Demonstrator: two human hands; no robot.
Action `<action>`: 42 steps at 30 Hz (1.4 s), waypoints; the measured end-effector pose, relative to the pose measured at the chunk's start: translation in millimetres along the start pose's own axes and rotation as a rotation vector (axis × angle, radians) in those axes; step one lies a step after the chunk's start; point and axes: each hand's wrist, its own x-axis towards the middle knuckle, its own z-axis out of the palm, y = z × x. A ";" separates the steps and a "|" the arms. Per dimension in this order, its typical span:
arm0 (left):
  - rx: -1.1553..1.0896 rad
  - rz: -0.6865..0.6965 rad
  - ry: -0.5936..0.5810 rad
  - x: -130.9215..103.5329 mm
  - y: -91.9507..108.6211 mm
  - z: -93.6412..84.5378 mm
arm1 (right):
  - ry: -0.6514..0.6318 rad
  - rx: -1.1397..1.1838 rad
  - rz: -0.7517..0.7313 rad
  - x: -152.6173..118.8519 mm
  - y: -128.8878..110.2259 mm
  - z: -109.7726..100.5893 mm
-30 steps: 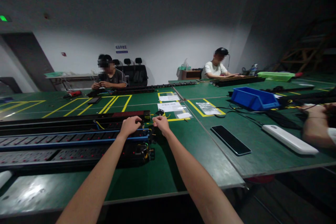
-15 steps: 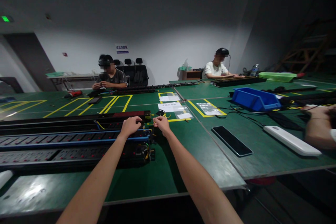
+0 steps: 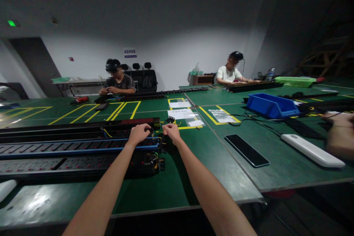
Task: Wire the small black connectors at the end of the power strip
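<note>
Several long black power strips (image 3: pixel 69 147) lie side by side on the green table (image 3: pixel 193 162), their right ends open with yellow, blue and green wires showing. My left hand (image 3: pixel 138 134) rests closed on the right end of the middle strip. Just to its right, my right hand (image 3: pixel 172 132) is closed with fingers pinched at that same end; what it pinches is too small to make out. Both hands nearly touch each other.
A black phone (image 3: pixel 246 150) and a white oblong device (image 3: pixel 312 150) lie to the right, a blue bin (image 3: pixel 272 105) behind them. Papers (image 3: pixel 179 113) and plastic bags sit in yellow-taped zones. Two seated people work at the far side; another person's arm (image 3: pixel 341 136) enters at right.
Both hands stay at the strip's end with almost no motion. The view has shifted slightly, so everything sits a little further right and lower.
</note>
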 end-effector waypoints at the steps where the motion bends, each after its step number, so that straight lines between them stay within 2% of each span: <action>1: 0.001 -0.002 -0.001 0.0 0.1 0.0 | 0.002 -0.002 0.002 -0.1 -0.4 -0.1; 19: -0.001 -0.002 -0.008 -1.8 3.5 -4.4 | -0.018 0.001 0.010 -3.9 -6.5 -1.3; 31: 0.008 0.000 -0.008 -1.2 2.8 -3.3 | 0.012 -0.070 0.004 -5.8 -8.8 -0.4; 42: 0.009 0.004 -0.009 -2.5 4.5 -5.5 | 0.007 0.005 0.015 -5.5 -8.7 0.6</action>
